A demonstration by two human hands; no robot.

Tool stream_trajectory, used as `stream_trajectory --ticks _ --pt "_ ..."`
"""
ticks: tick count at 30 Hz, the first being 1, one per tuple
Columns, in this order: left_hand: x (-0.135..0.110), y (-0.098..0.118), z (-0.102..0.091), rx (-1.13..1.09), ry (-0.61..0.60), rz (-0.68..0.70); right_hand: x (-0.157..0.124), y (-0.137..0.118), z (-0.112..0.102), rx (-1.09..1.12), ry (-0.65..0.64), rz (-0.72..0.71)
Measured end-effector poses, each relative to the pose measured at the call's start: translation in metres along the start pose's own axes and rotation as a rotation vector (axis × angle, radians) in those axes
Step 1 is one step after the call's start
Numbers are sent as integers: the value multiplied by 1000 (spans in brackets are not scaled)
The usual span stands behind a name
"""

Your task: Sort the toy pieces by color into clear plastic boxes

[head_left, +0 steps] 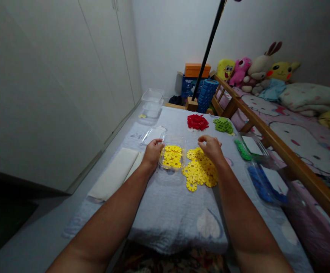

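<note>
A clear plastic container (186, 151) stands near the middle of the cloth-covered table, with yellow snowflake-shaped plastic discs (172, 156) laid in rows inside. My left hand (152, 152) grips its left rim, thumb and fingers closed on the edge. To the right of the container lies a loose pile of yellow discs (200, 171). Over the far part of this pile is my right hand (211, 146), its fingers curled in a pinch; whether a disc is between the fingertips I cannot make out. A clear lid (152, 135) lies beyond my left hand.
Red pieces (197, 122) and green pieces (223, 124) are heaped at the far side. Along the right edge sit a box with green pieces (252, 145) and one with blue pieces (267, 182). Stacked clear containers (152, 99) stand far left; a folded cream cloth (115, 172) lies nearer.
</note>
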State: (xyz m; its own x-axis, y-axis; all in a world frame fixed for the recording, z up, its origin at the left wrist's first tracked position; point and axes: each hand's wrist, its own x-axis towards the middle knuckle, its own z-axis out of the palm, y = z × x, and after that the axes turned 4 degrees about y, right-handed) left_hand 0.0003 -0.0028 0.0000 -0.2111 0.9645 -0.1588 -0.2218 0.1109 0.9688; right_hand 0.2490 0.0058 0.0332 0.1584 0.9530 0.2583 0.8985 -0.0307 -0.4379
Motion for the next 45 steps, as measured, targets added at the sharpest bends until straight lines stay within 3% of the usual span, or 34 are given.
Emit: stream_trajectory --ticks 3,8,16,21,26,31,33,39,45 --pt "0 1 0 5 -1 4 -4 15 4 -69 -71 4" --pt "0 0 0 33 9 11 -16 13 17 -106 -205 -168" --pt "-1 2 0 39 10 11 -22 0 22 -141 -237 -179" --pt "-1 2 0 34 11 15 -19 4 16 -18 -239 -144" --pt "0 0 0 23 1 2 -12 7 5 320 -227 -119" --pt "0 0 0 27 12 2 -18 -15 -4 459 58 -161" --pt "0 0 0 29 11 7 -24 -29 -3 428 90 -204" --pt "0 0 -1 17 -7 5 -40 -66 14 269 -85 -309" --pt "2 -2 -2 25 3 35 -44 -79 26 188 -170 -358"
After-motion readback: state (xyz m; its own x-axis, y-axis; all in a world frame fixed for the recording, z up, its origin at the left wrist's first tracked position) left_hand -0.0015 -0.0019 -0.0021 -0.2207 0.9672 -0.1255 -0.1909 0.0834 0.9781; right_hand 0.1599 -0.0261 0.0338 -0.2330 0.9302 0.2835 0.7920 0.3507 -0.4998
